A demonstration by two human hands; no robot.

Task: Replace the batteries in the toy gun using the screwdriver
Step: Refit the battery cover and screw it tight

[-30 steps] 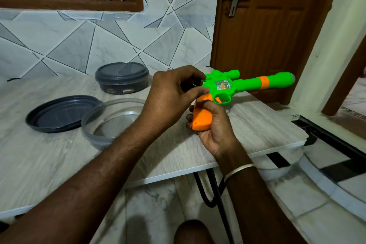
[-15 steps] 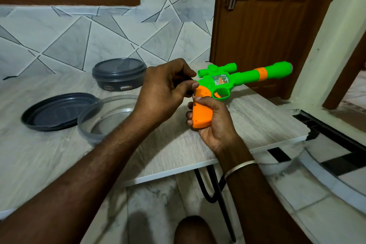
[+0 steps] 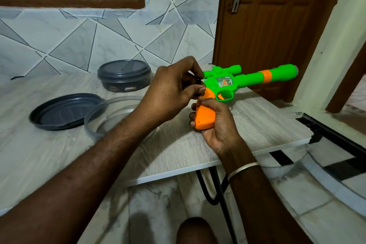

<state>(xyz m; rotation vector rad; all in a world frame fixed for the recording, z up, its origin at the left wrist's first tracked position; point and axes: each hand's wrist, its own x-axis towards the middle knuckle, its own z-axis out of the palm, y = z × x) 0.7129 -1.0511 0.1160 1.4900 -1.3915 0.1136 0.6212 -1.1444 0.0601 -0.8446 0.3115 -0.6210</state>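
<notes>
A green toy gun with an orange grip and an orange barrel band is held above the table, its barrel pointing right toward the door. My right hand wraps around the orange grip from below. My left hand pinches a small dark screwdriver between thumb and fingers; its thin shaft points down at the top rear of the grip. Most of the screwdriver is hidden inside my fingers.
A grey wood-grain table bears a closed dark round container, a loose dark lid and a clear round bowl at the left. The table's right edge drops to a tiled floor. A brown door stands behind.
The gun and both hands have stayed together with only slight shifts. My left hand's fingers have turned a little on the screwdriver at the grip.
</notes>
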